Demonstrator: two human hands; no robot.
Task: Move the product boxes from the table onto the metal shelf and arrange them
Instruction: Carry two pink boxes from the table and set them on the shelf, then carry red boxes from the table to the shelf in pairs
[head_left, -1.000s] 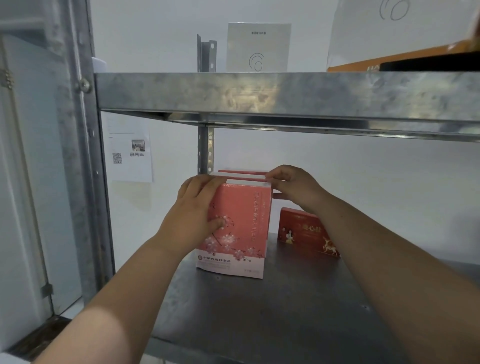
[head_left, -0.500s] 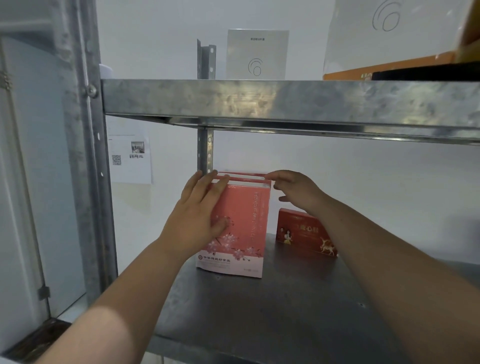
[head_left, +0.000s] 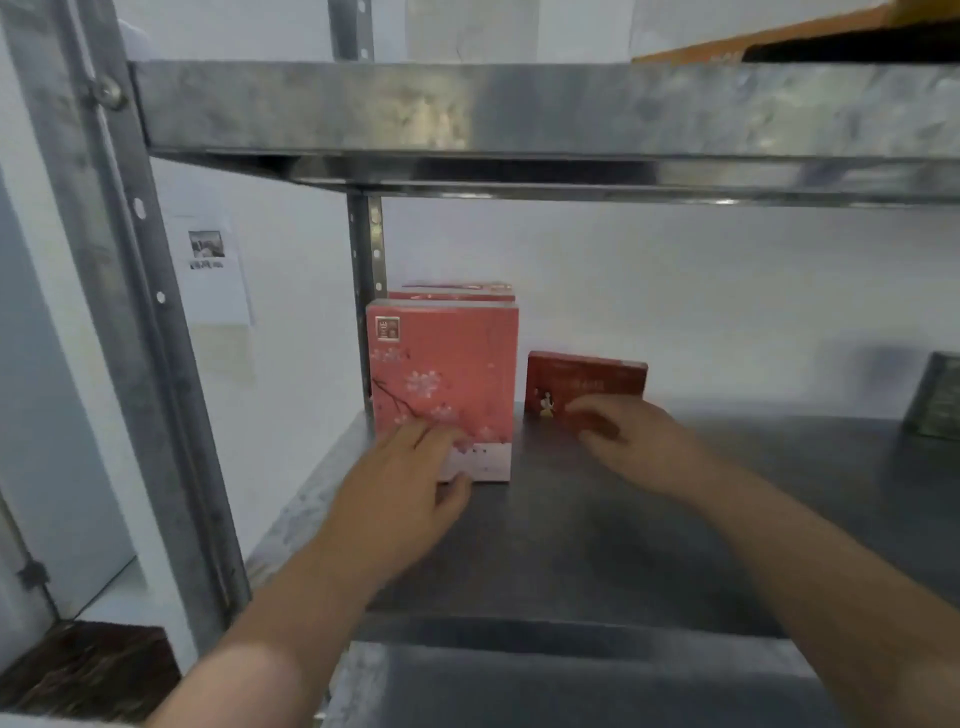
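Note:
A pink box with blossom print (head_left: 444, 374) stands upright at the back left of the metal shelf (head_left: 571, 545), with two more pink boxes (head_left: 457, 291) lined up behind it. My left hand (head_left: 405, 488) is low in front of the pink box, fingers relaxed, fingertips at its lower face. A small red box (head_left: 587, 379) stands to the right of the pink ones. My right hand (head_left: 634, 441) is just in front of the red box with loosely curled fingers; whether it touches the box is blurred.
The upper shelf board (head_left: 519, 109) hangs close overhead, carrying a white box (head_left: 467, 31) and an orange-edged box (head_left: 779, 36). Steel uprights stand at the left front (head_left: 130, 312) and back (head_left: 366, 260). A dark box (head_left: 935, 405) stands at far right.
Both hands have left the top of the pink box and dropped lower and toward me. The left now sits at its base, the right in front of the red box.

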